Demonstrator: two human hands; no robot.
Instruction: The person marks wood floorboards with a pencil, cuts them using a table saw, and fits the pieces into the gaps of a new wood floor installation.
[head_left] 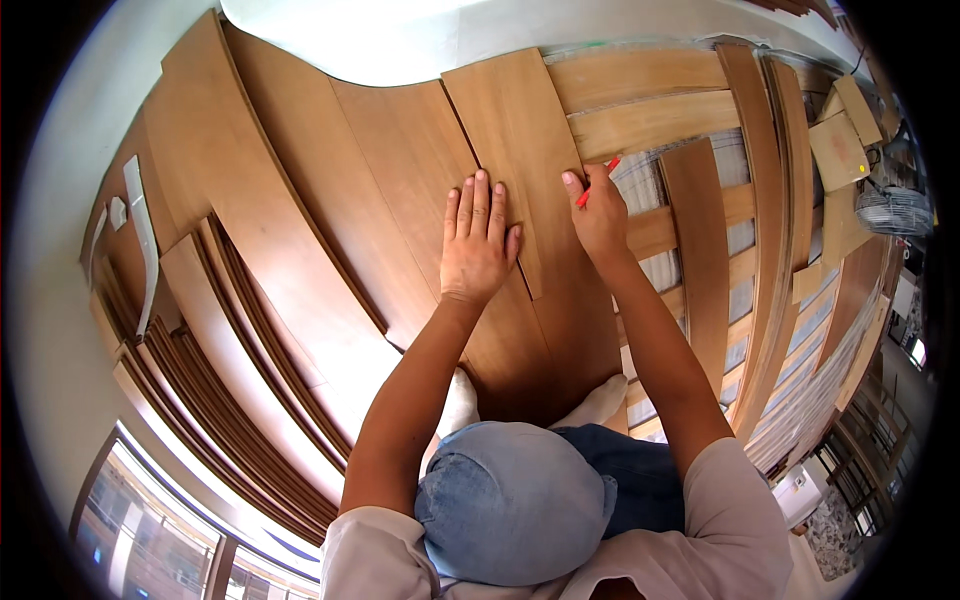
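My left hand (475, 240) lies palm down on brown floor planks (390, 160), fingers outstretched, across the dark line at the left edge of a lighter plank (505, 100). My right hand (598, 215) grips a red pencil (614, 164) at that plank's right edge, thumb upward along it. Beside the right hand, wooden battens (650, 125) lie over pale, wrinkled sheeting with gaps between them. My white-socked feet (590, 400) rest on the planks below my hands.
Stacked planks (185, 380) line the left, near pale strips (145, 230). A white curved surface (350, 35) borders the top. Long loose boards (750, 150) run down the right, with cardboard boxes (835, 150) and a metal fan (890, 208) beyond. A window (135, 510) is at lower left.
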